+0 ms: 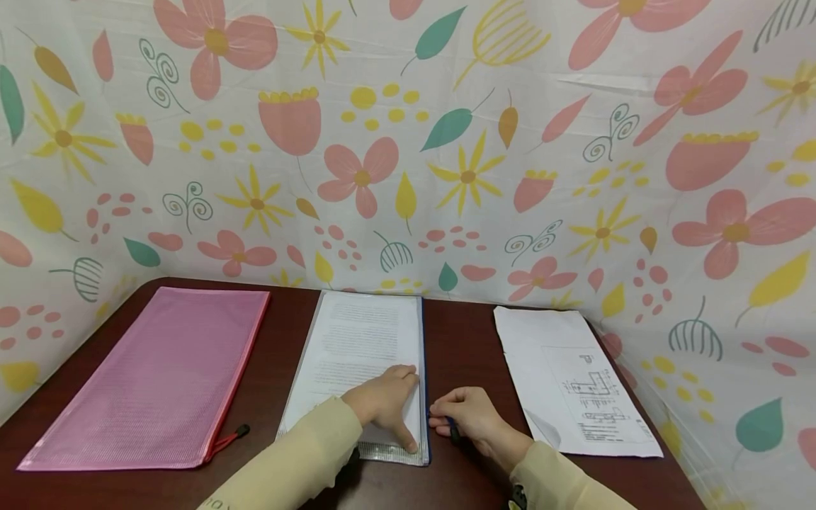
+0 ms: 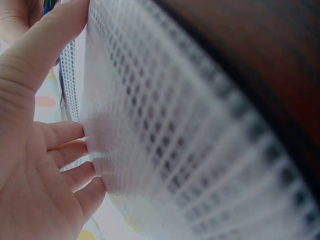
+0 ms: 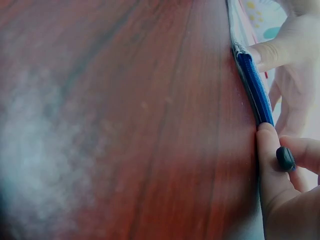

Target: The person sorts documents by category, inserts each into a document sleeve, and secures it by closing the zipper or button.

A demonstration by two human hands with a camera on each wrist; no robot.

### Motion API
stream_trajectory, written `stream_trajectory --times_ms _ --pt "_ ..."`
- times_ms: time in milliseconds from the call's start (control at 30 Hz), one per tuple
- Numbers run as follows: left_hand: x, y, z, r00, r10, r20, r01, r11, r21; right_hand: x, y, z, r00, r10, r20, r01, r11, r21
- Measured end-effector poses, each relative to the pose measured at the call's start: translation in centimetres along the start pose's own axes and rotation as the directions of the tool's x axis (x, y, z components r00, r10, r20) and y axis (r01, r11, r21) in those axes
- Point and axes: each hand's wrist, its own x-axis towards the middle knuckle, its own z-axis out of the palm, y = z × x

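A clear mesh zipper pouch (image 1: 366, 340) with a printed sheet inside lies mid-table in the head view. Its blue zipper (image 3: 256, 87) runs along the right edge. My left hand (image 1: 387, 402) rests on the lower right of the pouch, thumb and fingers spread. In the left wrist view, the fingertips touch its white mesh (image 2: 145, 110). Beside the zipper edge, my right hand (image 1: 473, 419) pinches the zipper pull, and the slider itself is hidden by the fingers. The pull's dark cord end (image 3: 285, 159) sticks out between them.
A pink mesh zipper pouch (image 1: 172, 368) lies on the left, its red pull cord (image 1: 224, 442) hanging over the table. On the right are white papers (image 1: 542, 354), the top one bearing a line drawing. A flower-patterned curtain (image 1: 408, 142) stands behind the dark wooden table (image 1: 465, 340).
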Motion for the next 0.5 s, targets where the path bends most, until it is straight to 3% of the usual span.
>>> stream_trajectory --times_ms 500 --pt "-0.12 0.05 -0.06 1.0 0.001 0.0 -0.001 1.0 -0.002 0.37 -0.12 0.11 0.999 -0.019 -0.037 0.018 1.0 -0.019"
